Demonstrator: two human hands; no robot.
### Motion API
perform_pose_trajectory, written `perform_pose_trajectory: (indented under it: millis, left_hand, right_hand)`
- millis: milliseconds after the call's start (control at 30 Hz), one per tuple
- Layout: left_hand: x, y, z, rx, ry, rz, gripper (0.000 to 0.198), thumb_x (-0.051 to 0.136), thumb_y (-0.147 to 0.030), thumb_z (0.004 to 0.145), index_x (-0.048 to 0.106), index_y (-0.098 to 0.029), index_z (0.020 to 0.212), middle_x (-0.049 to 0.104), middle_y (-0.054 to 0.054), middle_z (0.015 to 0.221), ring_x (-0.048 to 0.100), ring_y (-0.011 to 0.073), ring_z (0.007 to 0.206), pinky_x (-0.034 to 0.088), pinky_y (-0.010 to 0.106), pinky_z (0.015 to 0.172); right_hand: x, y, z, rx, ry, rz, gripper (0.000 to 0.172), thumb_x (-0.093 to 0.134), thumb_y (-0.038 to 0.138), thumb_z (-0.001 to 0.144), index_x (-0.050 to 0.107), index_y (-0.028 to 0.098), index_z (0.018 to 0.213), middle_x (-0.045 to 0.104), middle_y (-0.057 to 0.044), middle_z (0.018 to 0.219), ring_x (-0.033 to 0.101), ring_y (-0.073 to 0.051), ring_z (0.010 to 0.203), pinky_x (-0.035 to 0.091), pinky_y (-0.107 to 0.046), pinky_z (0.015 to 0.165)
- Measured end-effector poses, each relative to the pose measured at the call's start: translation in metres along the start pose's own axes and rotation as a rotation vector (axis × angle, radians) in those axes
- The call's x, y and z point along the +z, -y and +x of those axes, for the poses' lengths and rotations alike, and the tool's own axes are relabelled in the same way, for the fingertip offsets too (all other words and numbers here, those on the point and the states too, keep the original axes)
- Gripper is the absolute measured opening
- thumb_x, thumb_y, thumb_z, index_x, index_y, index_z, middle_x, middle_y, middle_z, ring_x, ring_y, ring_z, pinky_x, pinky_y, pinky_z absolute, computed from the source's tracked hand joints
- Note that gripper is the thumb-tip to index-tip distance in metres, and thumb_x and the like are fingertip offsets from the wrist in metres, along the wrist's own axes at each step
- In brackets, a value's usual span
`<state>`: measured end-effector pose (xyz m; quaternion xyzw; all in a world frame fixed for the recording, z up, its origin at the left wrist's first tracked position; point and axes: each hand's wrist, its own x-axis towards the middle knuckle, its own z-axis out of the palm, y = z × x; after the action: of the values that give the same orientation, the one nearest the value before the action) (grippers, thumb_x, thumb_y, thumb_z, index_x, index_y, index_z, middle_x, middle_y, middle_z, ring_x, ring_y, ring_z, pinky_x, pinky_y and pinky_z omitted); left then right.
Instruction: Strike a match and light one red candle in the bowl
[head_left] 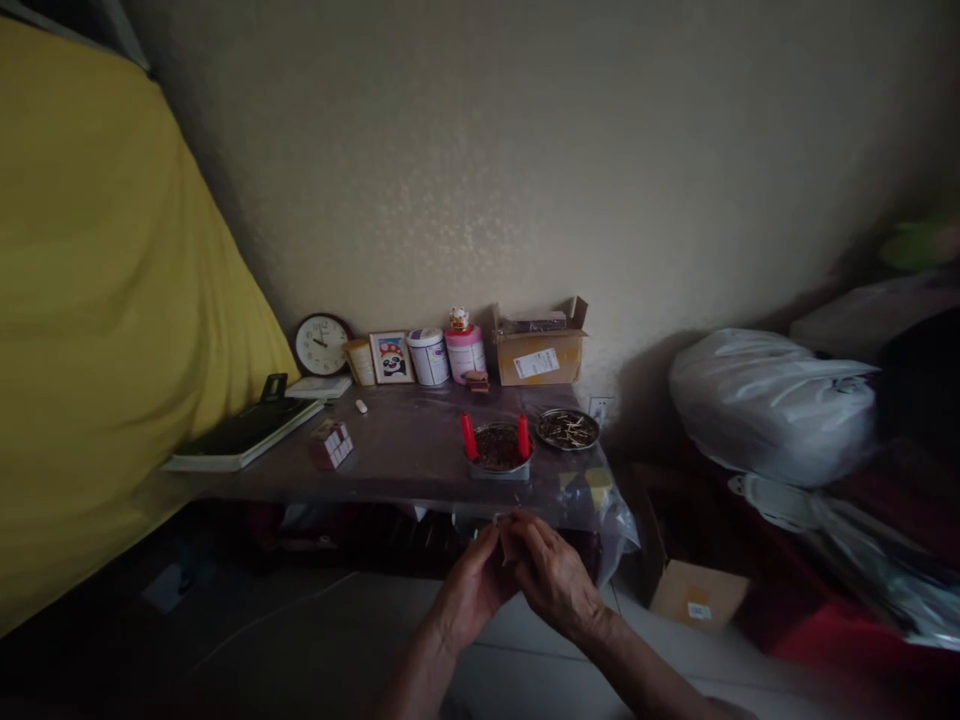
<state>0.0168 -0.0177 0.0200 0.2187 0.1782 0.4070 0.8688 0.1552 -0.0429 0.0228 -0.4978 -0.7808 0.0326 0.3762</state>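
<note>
My left hand (469, 588) and my right hand (551, 575) are held together in front of the low table (405, 470), fingertips pinched around a small pale thing I cannot make out. Just beyond them, near the table's front edge, stands a round metal bowl (499, 448) of dark material with two red candles (469, 437) at its sides. A second metal dish (568, 429) with pale sticks in it lies to its right.
Along the wall stand a round clock (321, 344), a framed picture (391, 357), two tins (428, 356), and an open cardboard box (540, 350). A notebook (244, 435) and a small cube (331, 444) lie left. A yellow sheet (97, 320) hangs left; a white bag (772, 400) and a box (697, 595) sit right.
</note>
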Motion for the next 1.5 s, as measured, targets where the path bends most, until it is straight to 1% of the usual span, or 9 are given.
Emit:
perform_pose_trajectory:
  millis: [267,367,467,567,667,833,1067,1200,1500]
  left_hand:
    - [-0.007,0.002,0.005,-0.005,0.000,-0.030,0.024,0.054,-0.030,0.084,0.063,-0.016,0.101,0.066,0.006,0.100,0.060,0.0152,0.088,0.044,0.028,0.079]
    - [-0.009,0.001,0.006,0.017,-0.027,-0.003,0.026,0.056,-0.032,0.082,0.063,-0.016,0.101,0.067,0.006,0.099,0.060,0.0157,0.088,0.045,0.027,0.079]
    - [-0.009,-0.001,0.005,0.021,-0.045,0.003,0.027,0.055,-0.032,0.082,0.062,-0.014,0.102,0.067,0.007,0.097,0.061,0.0158,0.087,0.046,0.027,0.076]
    - [-0.009,-0.003,0.004,-0.022,-0.102,0.022,0.025,0.055,-0.031,0.082,0.063,-0.013,0.099,0.069,0.006,0.088,0.062,0.0144,0.077,0.047,0.026,0.070]
    - [-0.009,-0.002,0.003,-0.089,-0.156,0.079,0.025,0.055,-0.032,0.082,0.064,-0.012,0.094,0.069,0.006,0.080,0.062,0.0141,0.070,0.046,0.025,0.061]
    - [-0.011,0.004,0.004,-0.130,-0.179,0.175,0.026,0.053,-0.034,0.081,0.064,-0.011,0.089,0.067,0.006,0.072,0.060,0.0147,0.063,0.041,0.025,0.054]
    - [-0.018,0.009,0.005,-0.146,-0.196,0.325,0.028,0.054,-0.037,0.078,0.064,-0.012,0.086,0.065,0.004,0.068,0.055,0.0118,0.052,0.032,0.022,0.045]
    - [-0.016,0.009,0.004,-0.186,-0.191,0.346,0.030,0.053,-0.037,0.078,0.065,-0.009,0.083,0.064,0.007,0.065,0.053,0.0111,0.050,0.030,0.021,0.043]
    - [-0.019,0.009,0.007,-0.227,-0.211,0.374,0.031,0.050,-0.039,0.078,0.065,-0.012,0.080,0.064,0.005,0.064,0.052,0.0094,0.048,0.031,0.019,0.042]
  right_hand:
    - [-0.001,0.001,0.001,-0.044,0.006,-0.013,0.035,0.047,0.008,0.077,0.051,0.018,0.110,0.052,-0.010,0.123,0.051,-0.021,0.112,0.044,-0.037,0.096]
    - [-0.003,0.000,0.001,-0.064,-0.005,-0.016,0.032,0.051,0.015,0.081,0.050,0.019,0.113,0.052,-0.011,0.123,0.051,-0.022,0.112,0.044,-0.039,0.095]
    - [-0.009,0.000,0.003,-0.039,0.029,0.065,0.032,0.055,0.026,0.082,0.051,0.020,0.113,0.052,-0.010,0.123,0.051,-0.021,0.113,0.045,-0.037,0.094]
    - [-0.015,-0.004,0.007,0.038,0.026,0.139,0.019,0.046,0.024,0.088,0.057,0.021,0.103,0.056,-0.008,0.114,0.055,-0.018,0.106,0.047,-0.033,0.091]
    - [-0.016,-0.011,0.009,0.071,0.004,0.158,0.018,0.042,0.019,0.089,0.060,0.020,0.091,0.059,-0.007,0.103,0.059,-0.015,0.095,0.048,-0.030,0.085]
    - [-0.010,-0.019,0.006,0.108,0.086,0.074,0.019,0.041,0.019,0.089,0.060,0.020,0.085,0.058,-0.003,0.086,0.059,-0.013,0.080,0.048,-0.025,0.073]
    - [-0.007,-0.023,0.000,0.090,0.270,-0.109,0.019,0.042,0.019,0.089,0.060,0.024,0.088,0.060,-0.001,0.088,0.060,-0.012,0.076,0.045,-0.020,0.066]
    - [-0.005,-0.023,-0.001,0.088,0.292,-0.169,0.017,0.042,0.018,0.088,0.059,0.021,0.084,0.059,-0.001,0.086,0.058,-0.011,0.074,0.043,-0.019,0.065]
    - [-0.005,-0.026,-0.001,0.079,0.344,-0.161,0.018,0.041,0.017,0.088,0.059,0.019,0.084,0.060,-0.002,0.087,0.057,-0.010,0.073,0.040,-0.018,0.063]
